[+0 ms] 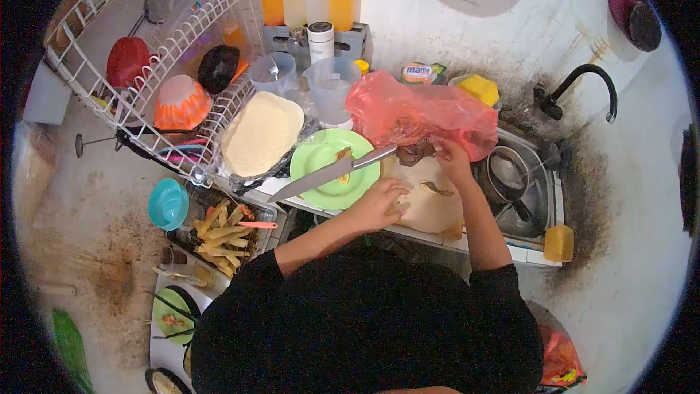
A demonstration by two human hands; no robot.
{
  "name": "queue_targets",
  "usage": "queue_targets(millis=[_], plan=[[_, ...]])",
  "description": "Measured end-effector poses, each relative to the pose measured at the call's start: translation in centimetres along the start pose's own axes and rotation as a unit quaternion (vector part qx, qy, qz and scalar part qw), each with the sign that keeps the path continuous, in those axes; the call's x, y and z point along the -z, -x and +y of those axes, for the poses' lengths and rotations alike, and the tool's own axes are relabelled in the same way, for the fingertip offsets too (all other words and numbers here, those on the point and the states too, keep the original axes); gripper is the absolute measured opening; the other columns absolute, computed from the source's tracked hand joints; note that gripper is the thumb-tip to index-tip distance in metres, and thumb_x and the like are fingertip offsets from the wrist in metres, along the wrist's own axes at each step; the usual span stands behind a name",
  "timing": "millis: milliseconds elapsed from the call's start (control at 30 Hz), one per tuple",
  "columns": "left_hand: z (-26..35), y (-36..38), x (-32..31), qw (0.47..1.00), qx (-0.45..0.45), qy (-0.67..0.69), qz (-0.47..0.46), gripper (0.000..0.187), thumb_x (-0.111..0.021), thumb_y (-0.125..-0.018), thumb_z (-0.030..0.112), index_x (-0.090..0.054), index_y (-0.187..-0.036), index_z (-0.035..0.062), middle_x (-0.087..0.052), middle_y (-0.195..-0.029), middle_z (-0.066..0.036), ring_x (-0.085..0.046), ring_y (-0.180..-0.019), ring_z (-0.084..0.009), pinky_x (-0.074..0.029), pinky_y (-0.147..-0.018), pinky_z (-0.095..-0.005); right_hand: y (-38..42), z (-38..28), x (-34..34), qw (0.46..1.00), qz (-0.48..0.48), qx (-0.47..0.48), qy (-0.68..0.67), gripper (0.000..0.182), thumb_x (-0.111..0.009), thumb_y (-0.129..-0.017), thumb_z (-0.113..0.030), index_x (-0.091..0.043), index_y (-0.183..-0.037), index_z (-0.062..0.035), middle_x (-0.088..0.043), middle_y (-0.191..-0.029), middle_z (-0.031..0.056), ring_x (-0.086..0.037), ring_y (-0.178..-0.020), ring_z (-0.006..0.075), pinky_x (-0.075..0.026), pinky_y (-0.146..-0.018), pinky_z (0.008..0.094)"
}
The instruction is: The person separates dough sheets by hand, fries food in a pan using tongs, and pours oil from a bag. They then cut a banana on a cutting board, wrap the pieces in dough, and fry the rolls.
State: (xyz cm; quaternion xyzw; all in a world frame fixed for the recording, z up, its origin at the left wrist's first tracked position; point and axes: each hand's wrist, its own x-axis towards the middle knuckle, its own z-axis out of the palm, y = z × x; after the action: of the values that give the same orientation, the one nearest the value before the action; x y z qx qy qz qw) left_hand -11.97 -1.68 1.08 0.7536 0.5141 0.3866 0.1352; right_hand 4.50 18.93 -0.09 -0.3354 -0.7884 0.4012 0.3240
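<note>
My left hand (pixel 380 203) rests at the left edge of the pale cutting board (pixel 430 210), its fingers apart and loosely bent, holding nothing. My right hand (pixel 453 162) is at the opening of a red plastic bag (pixel 415 106), fingers closed on its edge. Dark brown pieces of food (pixel 414 152) show at the bag's mouth, partly under the film. One small brown strip (pixel 437 188) lies on the board. A large knife (pixel 332 174) lies across the light green plate (pixel 313 152), which bears a few brown strips.
Left of the plate stands a wrapped tub of pale food (pixel 262 133). Behind are clear plastic jugs (pixel 334 95) and a white dish rack (pixel 219 102). A sink (pixel 539 211) with a pot (pixel 508 174) is at right. Fried pieces (pixel 222 237) fill a tray at lower left.
</note>
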Motion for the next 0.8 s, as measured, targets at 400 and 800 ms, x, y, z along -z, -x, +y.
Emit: queue_targets(millis=[400, 800], plan=[[-1.3, 0.2, -2.7, 0.982, -0.127, -0.098, -0.100, 0.033, -0.064, -0.071, 0.021, -0.056, -0.097, 0.0035, -0.054, -0.105, -0.011, -0.047, -0.107, -0.0277, -0.038, -0.091, -0.0386, 14.5, -4.6, 2.6, 0.952, -0.106, 0.201, 0.204, 0.028, -0.069, -0.063, -0.011, -0.060, -0.089, -0.0062, -0.058, -0.092, 0.0107, -0.056, -0.088, 0.0302, -0.044, -0.079, 0.0369], [-0.1, 0.4, -4.5, 0.980, -0.151, -0.131, -0.010, 0.022, -0.063, -0.067, 0.015, -0.056, -0.084, 0.0036, -0.055, -0.092, -0.010, -0.051, -0.095, -0.0275, -0.040, -0.086, -0.0395, 16.9, -1.0, 0.8, 0.952, 0.007, 0.219, 0.212, 0.019, -0.061, -0.065, -0.003, -0.056, -0.083, -0.0054, -0.058, -0.088, 0.0098, -0.055, -0.087, 0.0289, -0.042, -0.077, 0.0389]])
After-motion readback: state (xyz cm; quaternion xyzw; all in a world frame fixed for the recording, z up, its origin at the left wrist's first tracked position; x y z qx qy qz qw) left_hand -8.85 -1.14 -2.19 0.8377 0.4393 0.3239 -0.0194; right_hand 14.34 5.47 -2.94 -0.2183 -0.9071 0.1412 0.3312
